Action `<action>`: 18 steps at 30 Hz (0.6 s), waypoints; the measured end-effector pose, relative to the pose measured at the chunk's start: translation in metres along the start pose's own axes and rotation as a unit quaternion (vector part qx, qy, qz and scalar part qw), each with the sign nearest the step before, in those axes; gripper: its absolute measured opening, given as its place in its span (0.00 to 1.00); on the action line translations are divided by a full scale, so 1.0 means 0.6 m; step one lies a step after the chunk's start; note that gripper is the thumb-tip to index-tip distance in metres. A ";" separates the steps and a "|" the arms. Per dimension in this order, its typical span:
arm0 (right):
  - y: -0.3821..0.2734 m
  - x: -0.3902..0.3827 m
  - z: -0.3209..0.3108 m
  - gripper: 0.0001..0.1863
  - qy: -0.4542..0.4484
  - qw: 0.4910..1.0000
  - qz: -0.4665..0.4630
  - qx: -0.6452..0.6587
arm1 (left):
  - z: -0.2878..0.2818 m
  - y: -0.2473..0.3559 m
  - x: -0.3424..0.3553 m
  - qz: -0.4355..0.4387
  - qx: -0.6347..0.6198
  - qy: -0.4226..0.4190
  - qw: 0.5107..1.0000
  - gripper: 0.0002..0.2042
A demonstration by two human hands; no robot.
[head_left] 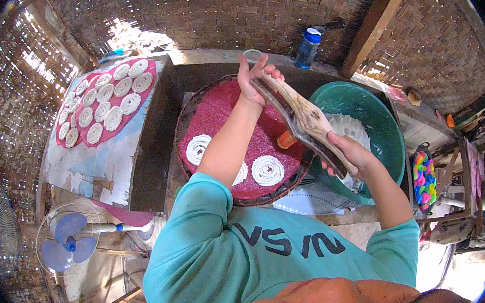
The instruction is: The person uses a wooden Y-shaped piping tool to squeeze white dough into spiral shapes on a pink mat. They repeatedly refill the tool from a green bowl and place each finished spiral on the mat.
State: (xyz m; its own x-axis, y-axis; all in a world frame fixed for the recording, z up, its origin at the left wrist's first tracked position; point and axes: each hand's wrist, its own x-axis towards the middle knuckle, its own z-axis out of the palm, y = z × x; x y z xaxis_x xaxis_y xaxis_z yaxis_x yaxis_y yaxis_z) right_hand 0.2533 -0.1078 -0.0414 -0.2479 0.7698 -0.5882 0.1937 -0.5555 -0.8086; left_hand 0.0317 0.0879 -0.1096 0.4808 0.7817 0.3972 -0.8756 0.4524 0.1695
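My left hand (251, 86) grips the upper end of a long wooden tool (299, 108) with a dark channel along it, held diagonally. My right hand (351, 155) is wrapped round its lower end. An orange cylinder (287, 139) shows beneath the tool's middle; whether it is attached, I cannot tell. Below the tool lies a round tray (179, 133) lined with speckled pink material (218, 110), holding several white coiled rounds (267, 170), partly hidden by my left arm. Beside it on the right, a green basin (386, 126) holds white paste-like material (354, 132).
A sloping board (70, 180) at left carries several coiled rounds on pink sheets. Two fans (70, 244) stand left. A blue bottle (307, 49) stands on the back ledge. A wooden post (375, 16), woven walls (200, 15) and a multicoloured object (423, 178) at right surround the work area.
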 end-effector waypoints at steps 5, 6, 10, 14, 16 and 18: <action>-0.037 -0.041 -0.007 0.30 0.040 0.994 -0.050 -0.084 | 0.047 0.003 0.005 0.037 0.021 -0.022 0.999 0.33; -0.040 -0.040 0.000 0.31 0.039 0.993 -0.062 -0.089 | 0.063 0.004 0.013 0.047 0.023 -0.029 0.998 0.33; -0.048 -0.061 0.031 0.31 0.018 0.992 -0.068 -0.106 | 0.118 0.026 -0.007 0.043 0.057 -0.008 0.997 0.32; -0.057 -0.095 0.021 0.29 0.071 0.982 -0.087 -0.151 | 0.145 0.012 -0.010 0.019 0.028 -0.077 0.997 0.32; -0.069 -0.091 0.018 0.28 0.082 0.974 -0.140 -0.161 | 0.162 0.018 0.008 0.049 0.035 -0.122 0.991 0.32; -0.077 -0.083 0.041 0.28 0.104 0.968 -0.170 -0.152 | 0.178 0.042 0.011 0.050 0.050 -0.131 0.989 0.32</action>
State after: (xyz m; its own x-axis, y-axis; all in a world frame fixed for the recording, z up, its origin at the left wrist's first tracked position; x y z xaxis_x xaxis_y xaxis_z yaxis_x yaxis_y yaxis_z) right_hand 0.2333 -0.1283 0.0249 -0.1559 0.9562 -0.2477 0.4130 -0.1647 -0.8957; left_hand 0.0077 0.0583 -0.0064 0.3743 0.6760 0.6347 -0.9247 0.3236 0.2007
